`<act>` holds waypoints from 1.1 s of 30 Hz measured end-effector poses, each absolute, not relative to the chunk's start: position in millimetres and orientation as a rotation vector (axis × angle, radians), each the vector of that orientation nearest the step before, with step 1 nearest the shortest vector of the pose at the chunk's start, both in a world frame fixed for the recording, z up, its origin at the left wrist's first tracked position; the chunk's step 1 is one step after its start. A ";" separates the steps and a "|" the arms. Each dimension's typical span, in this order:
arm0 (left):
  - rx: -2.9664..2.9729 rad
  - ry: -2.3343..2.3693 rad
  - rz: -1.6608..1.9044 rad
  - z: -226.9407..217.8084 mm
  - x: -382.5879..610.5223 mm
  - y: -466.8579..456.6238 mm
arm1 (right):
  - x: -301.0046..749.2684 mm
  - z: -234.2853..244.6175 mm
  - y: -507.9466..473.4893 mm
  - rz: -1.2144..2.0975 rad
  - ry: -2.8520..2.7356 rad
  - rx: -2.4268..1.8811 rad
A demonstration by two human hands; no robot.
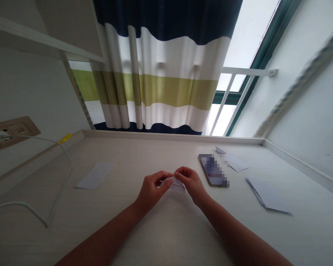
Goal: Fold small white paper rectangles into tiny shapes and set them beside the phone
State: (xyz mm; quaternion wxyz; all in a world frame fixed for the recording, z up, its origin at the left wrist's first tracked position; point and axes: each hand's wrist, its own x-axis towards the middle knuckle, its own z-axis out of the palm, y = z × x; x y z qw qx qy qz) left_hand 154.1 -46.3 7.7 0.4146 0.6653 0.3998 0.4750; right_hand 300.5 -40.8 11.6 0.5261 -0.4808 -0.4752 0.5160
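Left hand (152, 191) and right hand (189, 183) both curled, fingertips pinching a small folded white paper (177, 184) from either side, nearly meeting. Paper held above the tabletop (122, 162), just left of the phone (213, 170).

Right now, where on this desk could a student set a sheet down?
Bare white desk lies between the white paper strip and the left hand, and right of the right forearm, below the folded white paper. It is crowded around the gold-edged smartphone, by the right hand and a white paper sheet.
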 end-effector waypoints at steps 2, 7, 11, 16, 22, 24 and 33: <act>1.627 1.002 1.180 7.7 154.6 -45.5 | 300.6 11.1 -40.7 1.229 -1.143 -1.145; 1.475 0.997 1.127 6.3 156.5 -39.3 | 300.7 10.8 -39.8 1.234 -1.157 -1.143; 1.292 0.947 1.058 7.4 156.3 -36.8 | 300.4 11.0 -40.2 1.255 -1.165 -1.105; 1.124 0.876 0.909 8.4 155.6 -36.9 | 301.6 10.1 -40.5 1.258 -1.204 -1.070; 1.104 0.848 0.831 5.4 154.3 -34.9 | 303.0 7.8 -38.2 1.230 -1.259 -1.095; 1.132 0.862 0.821 4.7 153.9 -34.1 | 302.9 7.1 -38.0 1.211 -1.280 -1.101; 1.157 0.911 0.852 6.4 155.4 -34.6 | 300.4 8.8 -41.0 1.256 -1.238 -1.093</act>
